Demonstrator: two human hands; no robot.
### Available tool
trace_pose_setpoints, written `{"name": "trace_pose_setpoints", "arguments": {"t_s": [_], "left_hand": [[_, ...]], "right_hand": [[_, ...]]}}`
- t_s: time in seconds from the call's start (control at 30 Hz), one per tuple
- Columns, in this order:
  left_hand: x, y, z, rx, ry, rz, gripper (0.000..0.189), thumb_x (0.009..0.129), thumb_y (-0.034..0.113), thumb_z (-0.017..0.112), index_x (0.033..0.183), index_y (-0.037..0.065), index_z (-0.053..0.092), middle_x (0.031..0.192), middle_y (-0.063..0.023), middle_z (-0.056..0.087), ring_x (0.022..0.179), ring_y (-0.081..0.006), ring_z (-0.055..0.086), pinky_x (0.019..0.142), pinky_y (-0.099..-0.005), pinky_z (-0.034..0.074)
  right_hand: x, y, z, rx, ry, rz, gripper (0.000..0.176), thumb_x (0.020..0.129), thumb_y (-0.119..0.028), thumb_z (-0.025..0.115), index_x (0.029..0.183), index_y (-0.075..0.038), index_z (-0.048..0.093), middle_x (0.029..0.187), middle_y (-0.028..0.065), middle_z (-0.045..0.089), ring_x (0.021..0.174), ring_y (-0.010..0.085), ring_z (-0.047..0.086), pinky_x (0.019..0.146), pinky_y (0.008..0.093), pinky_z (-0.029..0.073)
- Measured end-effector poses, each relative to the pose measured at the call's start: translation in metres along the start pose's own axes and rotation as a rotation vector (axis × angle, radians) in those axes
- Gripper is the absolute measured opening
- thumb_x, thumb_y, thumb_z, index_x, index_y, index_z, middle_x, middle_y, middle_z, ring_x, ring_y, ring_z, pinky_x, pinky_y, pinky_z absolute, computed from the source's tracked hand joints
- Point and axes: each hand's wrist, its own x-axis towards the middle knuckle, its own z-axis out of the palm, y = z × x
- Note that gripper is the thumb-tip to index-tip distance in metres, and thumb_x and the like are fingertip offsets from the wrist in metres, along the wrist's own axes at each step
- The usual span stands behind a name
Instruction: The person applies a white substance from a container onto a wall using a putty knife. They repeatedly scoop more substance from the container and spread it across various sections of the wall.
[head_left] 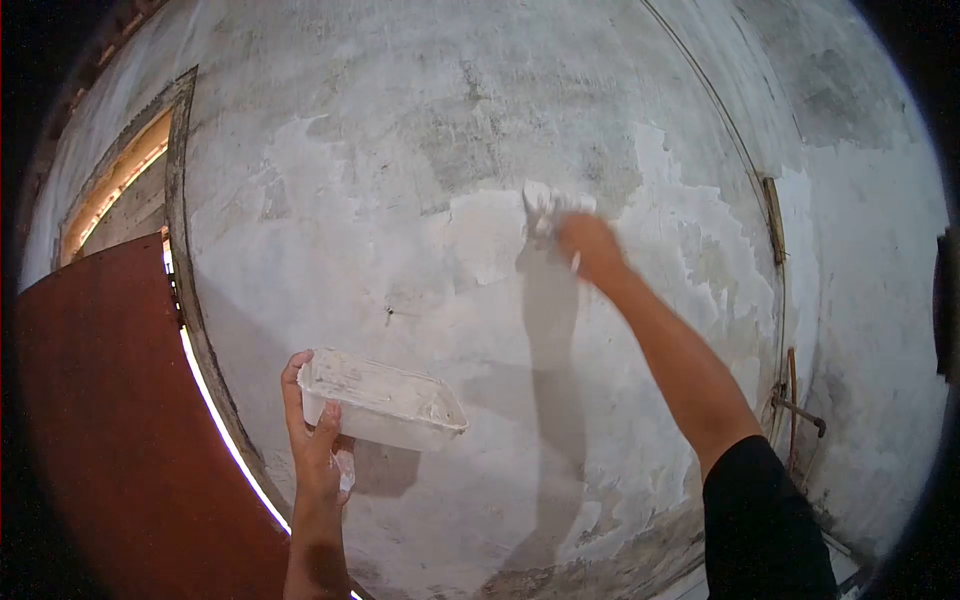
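Note:
My left hand grips one end of a long white tub, fingers and thumb around its wall, held tilted in front of the wall. White putty coats the inside of the tub. Higher up and to the right, my right hand is closed around a putty knife against the wall. The blade is smeared by motion, and a pale handle end shows below the fist. Beside the blade, a fresh white putty patch lies on the grey wall.
A reddish-brown door stands at the left, with a rough frame along its edge. Up the right side run a cable and a small wooden strip. A pipe with an elbow juts out at the lower right.

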Motion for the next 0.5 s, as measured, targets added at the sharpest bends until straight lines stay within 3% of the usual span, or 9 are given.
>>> {"name": "trace_pose_setpoints", "arguments": {"t_s": [0.03,0.07,0.17,0.2,0.27,0.33,0.4,0.5], "left_hand": [[-0.001,0.000,0.007,0.050,0.009,0.014,0.065,0.085,0.021,0.065,0.139,0.015,0.031,0.129,-0.0094,0.042,0.120,-0.0238,0.042,0.102,-0.0414,0.036],[0.000,-0.003,0.013,0.051,0.023,0.008,0.065,0.085,0.021,0.065,0.139,0.015,0.031,0.129,-0.0094,0.042,0.120,-0.0238,0.042,0.102,-0.0414,0.036],[0.002,-0.014,0.044,-0.014,0.035,-0.004,0.065,0.085,0.024,0.065,0.140,0.015,0.030,0.128,-0.0095,0.043,0.120,-0.0244,0.043,0.102,-0.0413,0.037],[0.004,-0.013,0.055,-0.044,0.017,0.002,0.066,0.085,0.025,0.065,0.140,0.015,0.030,0.129,-0.0098,0.043,0.121,-0.0246,0.042,0.102,-0.0411,0.037],[0.004,-0.011,0.073,-0.086,0.009,0.038,0.066,0.086,0.026,0.065,0.140,0.015,0.030,0.129,-0.0101,0.043,0.121,-0.0247,0.042,0.102,-0.0409,0.038],[0.001,-0.010,0.091,-0.056,-0.003,0.062,0.066,0.086,0.027,0.064,0.140,0.014,0.029,0.130,-0.0108,0.042,0.122,-0.0247,0.042,0.101,-0.0408,0.039],[-0.003,-0.013,0.102,-0.069,-0.016,0.081,0.066,0.086,0.026,0.064,0.140,0.013,0.029,0.130,-0.0110,0.043,0.122,-0.0249,0.042,0.101,-0.0408,0.039],[-0.009,-0.015,0.117,-0.064,-0.014,0.075,0.066,0.086,0.024,0.064,0.140,0.012,0.028,0.129,-0.0113,0.043,0.122,-0.0253,0.043,0.101,-0.0405,0.039]], "right_hand": [[-0.019,-0.011,0.032,-0.163,0.228,-0.076,0.022,0.075,-0.003,0.060,0.097,-0.002,0.063,0.092,0.0153,0.066,0.086,0.0311,0.065,0.072,0.0428,0.053],[-0.037,-0.033,0.036,-0.095,0.243,-0.059,0.019,0.076,-0.004,0.058,0.094,0.000,0.063,0.092,0.0177,0.065,0.086,0.0321,0.065,0.072,0.0431,0.053],[-0.071,-0.021,0.029,-0.117,-0.115,-0.194,0.026,0.075,-0.002,0.058,0.099,-0.002,0.065,0.095,0.0194,0.065,0.089,0.0335,0.065,0.075,0.0421,0.053],[-0.079,-0.013,0.014,-0.109,-0.132,-0.186,0.026,0.075,-0.002,0.058,0.099,-0.002,0.065,0.095,0.0194,0.065,0.089,0.0335,0.065,0.075,0.0421,0.053],[-0.074,0.006,-0.029,-0.065,-0.198,-0.266,0.022,0.088,-0.016,0.050,0.100,-0.010,0.067,0.098,0.0149,0.067,0.090,0.0354,0.063,0.078,0.0431,0.051],[-0.056,0.031,-0.056,0.014,-0.031,-0.305,0.025,0.090,-0.020,0.050,0.105,-0.009,0.067,0.100,0.0162,0.066,0.090,0.0370,0.062,0.079,0.0438,0.050],[-0.024,0.063,-0.071,0.074,0.199,-0.443,0.017,0.086,-0.012,0.056,0.097,-0.006,0.068,0.094,0.0165,0.067,0.088,0.0366,0.062,0.077,0.0411,0.050],[0.015,0.081,-0.080,-0.072,0.406,-0.350,0.015,0.078,-0.002,0.061,0.091,-0.005,0.068,0.085,0.0144,0.066,0.084,0.0364,0.061,0.071,0.0402,0.050]]}}
